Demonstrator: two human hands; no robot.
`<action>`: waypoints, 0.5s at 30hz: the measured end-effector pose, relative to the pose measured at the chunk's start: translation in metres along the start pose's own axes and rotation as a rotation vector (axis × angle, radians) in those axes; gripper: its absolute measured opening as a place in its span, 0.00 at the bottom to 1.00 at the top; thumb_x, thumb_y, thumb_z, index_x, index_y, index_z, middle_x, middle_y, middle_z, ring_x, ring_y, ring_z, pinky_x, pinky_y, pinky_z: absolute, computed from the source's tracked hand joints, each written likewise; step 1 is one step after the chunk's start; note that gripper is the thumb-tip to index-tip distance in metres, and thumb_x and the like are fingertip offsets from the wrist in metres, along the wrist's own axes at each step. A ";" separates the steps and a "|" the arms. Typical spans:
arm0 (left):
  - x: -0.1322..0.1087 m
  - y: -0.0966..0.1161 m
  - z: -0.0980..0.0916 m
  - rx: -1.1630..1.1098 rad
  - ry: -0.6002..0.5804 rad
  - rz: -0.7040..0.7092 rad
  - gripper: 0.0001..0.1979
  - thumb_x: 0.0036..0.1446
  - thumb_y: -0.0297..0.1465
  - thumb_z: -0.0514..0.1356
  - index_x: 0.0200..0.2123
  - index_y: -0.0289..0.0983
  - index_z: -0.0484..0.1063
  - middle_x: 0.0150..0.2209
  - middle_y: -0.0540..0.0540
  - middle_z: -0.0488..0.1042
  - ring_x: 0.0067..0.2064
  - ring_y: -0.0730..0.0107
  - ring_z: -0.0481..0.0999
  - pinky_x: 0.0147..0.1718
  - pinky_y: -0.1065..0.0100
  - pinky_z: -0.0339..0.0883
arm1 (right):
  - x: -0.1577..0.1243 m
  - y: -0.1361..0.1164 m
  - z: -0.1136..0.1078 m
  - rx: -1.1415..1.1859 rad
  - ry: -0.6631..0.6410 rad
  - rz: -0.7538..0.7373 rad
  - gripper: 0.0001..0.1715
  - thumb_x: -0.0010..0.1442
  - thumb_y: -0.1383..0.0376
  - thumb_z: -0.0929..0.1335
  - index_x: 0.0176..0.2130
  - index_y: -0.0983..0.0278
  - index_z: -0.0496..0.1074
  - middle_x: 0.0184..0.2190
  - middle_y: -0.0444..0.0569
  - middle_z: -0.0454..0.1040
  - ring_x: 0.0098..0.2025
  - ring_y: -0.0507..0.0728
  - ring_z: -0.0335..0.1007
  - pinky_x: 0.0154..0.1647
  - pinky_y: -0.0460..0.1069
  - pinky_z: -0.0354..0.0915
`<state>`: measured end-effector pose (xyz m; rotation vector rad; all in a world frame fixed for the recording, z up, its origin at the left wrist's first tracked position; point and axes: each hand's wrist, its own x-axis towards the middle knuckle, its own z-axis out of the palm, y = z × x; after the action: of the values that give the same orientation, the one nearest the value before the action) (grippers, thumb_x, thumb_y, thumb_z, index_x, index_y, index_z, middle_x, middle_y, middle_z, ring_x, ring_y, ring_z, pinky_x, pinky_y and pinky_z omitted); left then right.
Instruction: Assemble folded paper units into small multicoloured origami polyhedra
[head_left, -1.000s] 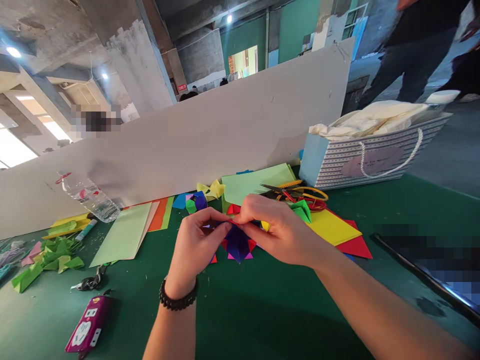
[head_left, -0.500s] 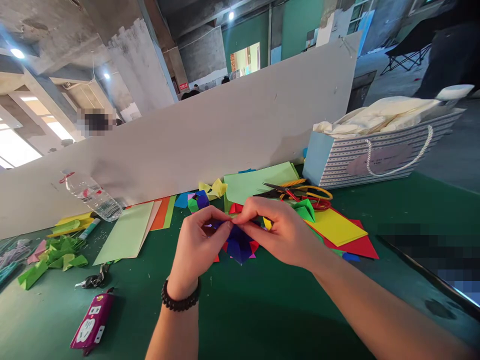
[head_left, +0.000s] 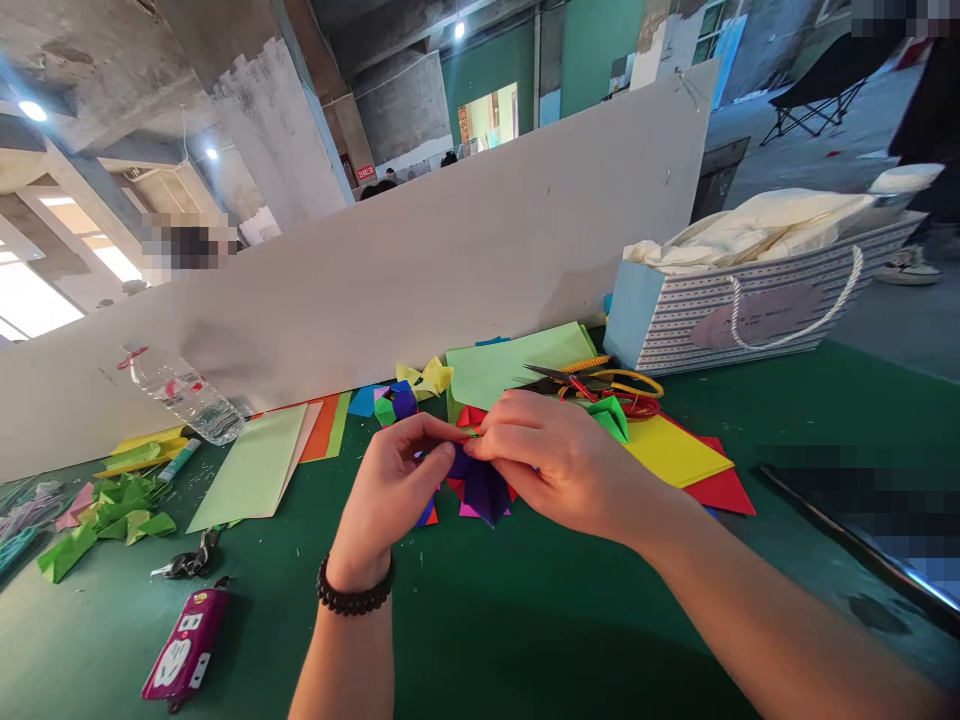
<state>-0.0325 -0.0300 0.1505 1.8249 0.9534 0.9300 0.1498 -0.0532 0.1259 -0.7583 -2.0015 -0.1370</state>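
Note:
A dark blue folded paper piece point(head_left: 486, 488) is pinched between my two hands above the green table. My left hand point(head_left: 401, 480) closes thumb and forefinger on its left upper edge. From the other side my right hand point(head_left: 551, 465) grips it, fingers bent and covering part of the paper. Where the fingertips meet, a small greenish bit shows, too small to name. Red and pink folded paper peeks out under and around the blue piece, partly hidden. Just behind the hands lie a multicoloured folded paper piece point(head_left: 395, 403) and a yellow folded paper point(head_left: 426, 378).
Scissors point(head_left: 637, 400) lie behind my right hand, near yellow paper sheets point(head_left: 679, 450). A striped gift bag point(head_left: 750, 310) stands back right against a white partition point(head_left: 450, 260). To the left are a water bottle point(head_left: 184, 395), pale green sheets point(head_left: 251, 470), green scraps point(head_left: 124, 510) and a purple pouch point(head_left: 185, 645).
My right hand has turned, its fingers curling further over the paper. The blue piece has tilted slightly, its lower point shifting right. In the background at right, a person has moved.

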 end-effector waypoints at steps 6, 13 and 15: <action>0.005 -0.004 0.000 -0.090 -0.018 -0.016 0.10 0.56 0.36 0.62 0.30 0.35 0.74 0.29 0.48 0.74 0.29 0.77 0.71 0.28 0.75 0.66 | -0.001 0.000 0.003 -0.018 0.049 0.014 0.12 0.63 0.75 0.62 0.33 0.62 0.70 0.28 0.46 0.71 0.32 0.52 0.65 0.32 0.47 0.63; 0.004 -0.007 0.002 0.056 0.060 0.010 0.07 0.56 0.34 0.62 0.32 0.35 0.75 0.29 0.48 0.75 0.30 0.75 0.72 0.26 0.76 0.67 | -0.001 -0.004 0.012 0.078 0.113 0.228 0.10 0.60 0.75 0.64 0.31 0.60 0.68 0.28 0.44 0.74 0.32 0.52 0.71 0.32 0.46 0.65; 0.003 -0.008 0.003 0.120 0.089 0.043 0.06 0.57 0.33 0.61 0.32 0.35 0.75 0.30 0.48 0.75 0.30 0.75 0.73 0.27 0.75 0.69 | 0.000 -0.005 0.014 0.100 0.111 0.312 0.10 0.59 0.75 0.65 0.31 0.61 0.68 0.28 0.43 0.75 0.31 0.51 0.72 0.31 0.46 0.65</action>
<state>-0.0303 -0.0259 0.1430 1.9242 1.0484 1.0064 0.1365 -0.0520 0.1191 -0.9652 -1.7488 0.1015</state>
